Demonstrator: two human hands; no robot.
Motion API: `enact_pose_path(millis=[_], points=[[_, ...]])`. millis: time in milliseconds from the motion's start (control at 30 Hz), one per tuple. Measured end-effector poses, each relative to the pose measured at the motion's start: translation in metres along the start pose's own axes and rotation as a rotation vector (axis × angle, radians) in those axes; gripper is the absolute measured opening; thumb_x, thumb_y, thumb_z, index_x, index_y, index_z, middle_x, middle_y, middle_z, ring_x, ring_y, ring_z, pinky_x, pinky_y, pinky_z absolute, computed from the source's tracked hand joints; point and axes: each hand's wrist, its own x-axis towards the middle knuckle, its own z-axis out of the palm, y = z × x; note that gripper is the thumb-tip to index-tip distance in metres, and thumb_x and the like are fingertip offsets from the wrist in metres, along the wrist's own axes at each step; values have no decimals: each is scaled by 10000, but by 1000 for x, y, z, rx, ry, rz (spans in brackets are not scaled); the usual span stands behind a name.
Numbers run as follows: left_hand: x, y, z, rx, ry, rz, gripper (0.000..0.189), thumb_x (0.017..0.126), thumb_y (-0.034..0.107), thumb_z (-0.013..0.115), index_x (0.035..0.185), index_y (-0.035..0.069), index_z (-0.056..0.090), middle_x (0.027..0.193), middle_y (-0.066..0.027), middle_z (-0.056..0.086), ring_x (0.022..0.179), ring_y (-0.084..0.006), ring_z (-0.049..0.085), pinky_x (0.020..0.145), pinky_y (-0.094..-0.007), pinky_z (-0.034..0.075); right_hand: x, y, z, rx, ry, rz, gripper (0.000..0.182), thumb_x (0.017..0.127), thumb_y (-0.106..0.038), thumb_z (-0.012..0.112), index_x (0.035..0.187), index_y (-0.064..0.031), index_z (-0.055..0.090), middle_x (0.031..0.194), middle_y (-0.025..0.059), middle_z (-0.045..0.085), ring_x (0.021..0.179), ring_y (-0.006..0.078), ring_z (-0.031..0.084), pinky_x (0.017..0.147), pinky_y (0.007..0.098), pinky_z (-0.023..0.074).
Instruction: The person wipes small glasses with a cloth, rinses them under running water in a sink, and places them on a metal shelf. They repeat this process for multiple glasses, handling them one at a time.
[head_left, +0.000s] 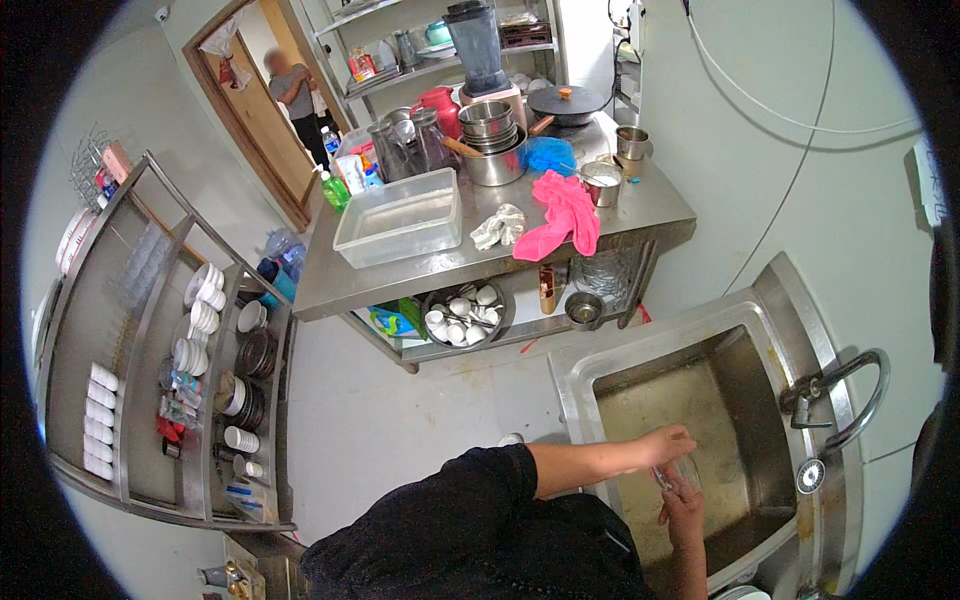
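Observation:
Over the stainless steel sink (712, 304), my two hands are close together around a clear glass or cup (688, 471). My right hand (682, 510) grips it from the lower side of the view. My left hand (666, 445) is bent at its upper end; its fingers are partly hidden, so its hold cannot be told. A thin, shiny edge or object (661, 478) shows between the hands, too small to name. Cloudy, yellowish water appears to cover the sink's bottom. The curved faucet (874, 397) stands at the sink's right side, near a round drain strainer (811, 476).
A steel table (322, 289) bears a plastic tub (397, 251), pots (495, 169), a blender (476, 52) and a pink cloth (562, 214). Cups fill a basin (465, 315) beneath. Dish shelves (139, 352) stand left; a person (296, 97) is beyond the doorway.

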Motion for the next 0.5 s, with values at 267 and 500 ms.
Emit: enact_pose_path(millis=[267,500], points=[[-16,11,11,394,30,687,241,779,206,560,916,46,444,849,-67,474,778,-157,480,656,-300,407,-19,-45,21,1127,171,134,325,791,-179,486,1088,-48,503,926,90,598,341,58,365,290,183,282],[-20,19,15,-137,-65,-151,201,811,267,532,864,83,470,673,1,464,535,-112,458,452,-260,399,-18,-30,2,-198,49,-177,222,822,-143,470,979,-32,580,825,66,606,374,107,444,331,222,353]])
